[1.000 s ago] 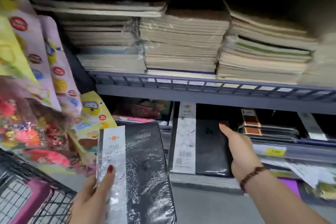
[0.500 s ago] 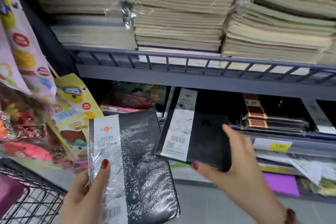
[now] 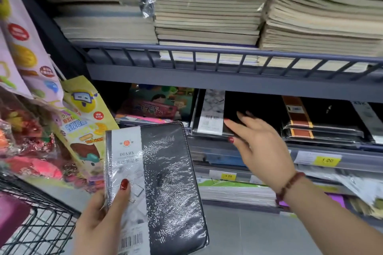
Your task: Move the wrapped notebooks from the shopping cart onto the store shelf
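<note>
1. Left hand: nearest item. It grips the wrapped notebook at its lower left corner, thumb laid across the white band and fingers behind. The cover faces the wearer, probably so this copy is ready to be shelved next.
2. Wrapped notebook: black cover, white "DIARY" band, glossy film. It is held in the air, neither in the cart nor on the shelf.
3. Shopping cart: black wire, below and left of the wrapped notebook.
4. Right hand: above and right of the wrapped notebook. Its fingers are straight and spread and grip nothing. The fingertips reach the shelved notebook; contact looks likely but is not certain. It is probably nudging that copy into place.
5. Shelved notebook: beyond the wrapped notebook, up and to the right. It has the same banded cover and lies on the store shelf.
6. Exercise-book stacks: farthest, on the tier above the wrapped notebook, behind a rail.
</note>
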`<action>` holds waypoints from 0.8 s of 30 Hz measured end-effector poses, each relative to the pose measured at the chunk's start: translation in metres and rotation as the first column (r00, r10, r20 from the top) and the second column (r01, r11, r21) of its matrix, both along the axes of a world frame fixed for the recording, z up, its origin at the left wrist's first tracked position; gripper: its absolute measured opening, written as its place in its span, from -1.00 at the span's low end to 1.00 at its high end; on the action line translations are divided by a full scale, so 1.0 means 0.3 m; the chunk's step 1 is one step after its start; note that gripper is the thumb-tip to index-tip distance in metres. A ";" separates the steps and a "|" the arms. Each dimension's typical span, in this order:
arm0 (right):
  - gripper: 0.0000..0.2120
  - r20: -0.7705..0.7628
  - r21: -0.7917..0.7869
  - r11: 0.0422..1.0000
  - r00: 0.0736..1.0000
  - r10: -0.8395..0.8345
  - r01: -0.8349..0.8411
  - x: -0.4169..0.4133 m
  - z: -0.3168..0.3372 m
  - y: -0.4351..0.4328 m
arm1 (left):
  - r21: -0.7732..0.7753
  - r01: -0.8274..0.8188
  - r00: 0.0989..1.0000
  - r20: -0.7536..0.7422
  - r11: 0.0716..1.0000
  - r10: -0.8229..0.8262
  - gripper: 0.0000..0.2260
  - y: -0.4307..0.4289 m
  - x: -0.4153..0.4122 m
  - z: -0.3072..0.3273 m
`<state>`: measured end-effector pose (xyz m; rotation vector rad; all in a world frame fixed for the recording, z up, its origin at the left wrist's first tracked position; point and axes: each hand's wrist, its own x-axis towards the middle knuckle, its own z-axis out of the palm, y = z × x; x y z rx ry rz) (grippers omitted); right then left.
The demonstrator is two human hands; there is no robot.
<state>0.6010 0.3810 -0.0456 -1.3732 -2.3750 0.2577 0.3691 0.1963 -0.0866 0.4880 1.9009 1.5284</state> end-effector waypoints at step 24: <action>-0.48 -0.450 -0.447 0.845 0.890 0.073 -0.295 -0.036 -0.049 -0.226 | 0.051 -0.018 0.989 0.146 0.999 0.010 -0.86 0.090 0.122 0.177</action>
